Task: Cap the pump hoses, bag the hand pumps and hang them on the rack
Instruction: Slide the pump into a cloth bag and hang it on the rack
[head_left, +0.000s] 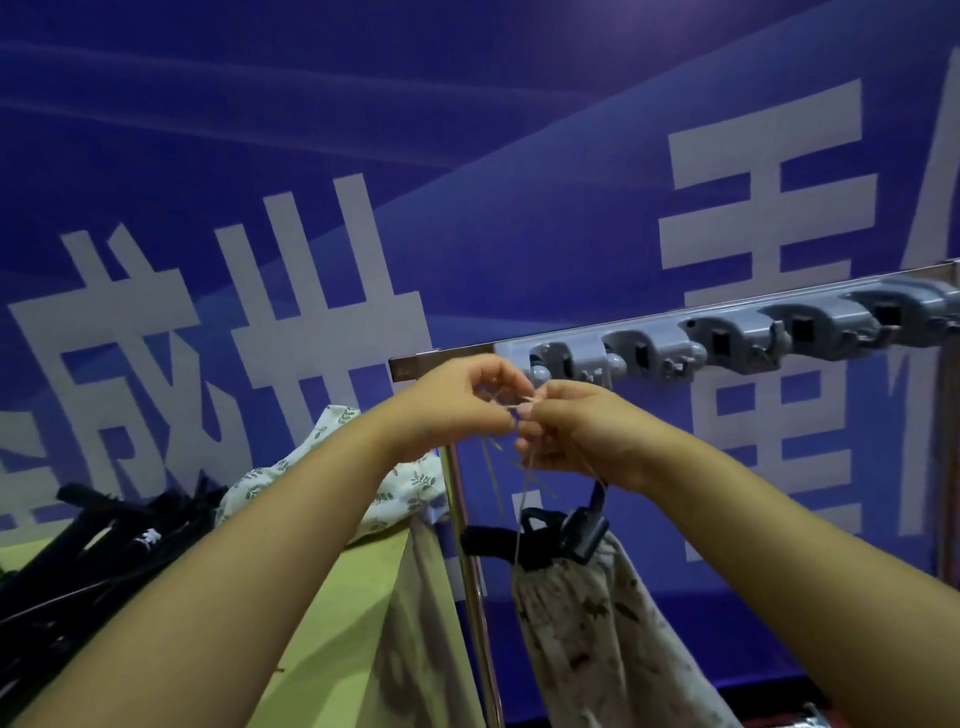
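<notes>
my left hand (457, 400) and right hand (566, 431) are drawn together, fingertips nearly touching, both pinching the thin drawstring (522, 483); the cord runs down from my fingers to the bagged pump (587, 597), which hangs straight below and slightly right of them, nearer my right hand; its long axis is close to vertical, the bag's gathered mouth pointing up at my hands, the black pump handle (582, 530) poking out of that mouth and the body trailing down out of view; the rack (727, 338) sits just above and behind my knuckles, its grey clips running off to the right; i judge the loop must travel up and a little right to catch the nearest clip; to my left the table (353, 597) carries a leaf-print bag (405, 488) and black pumps (104, 545), not yet bagged.
</notes>
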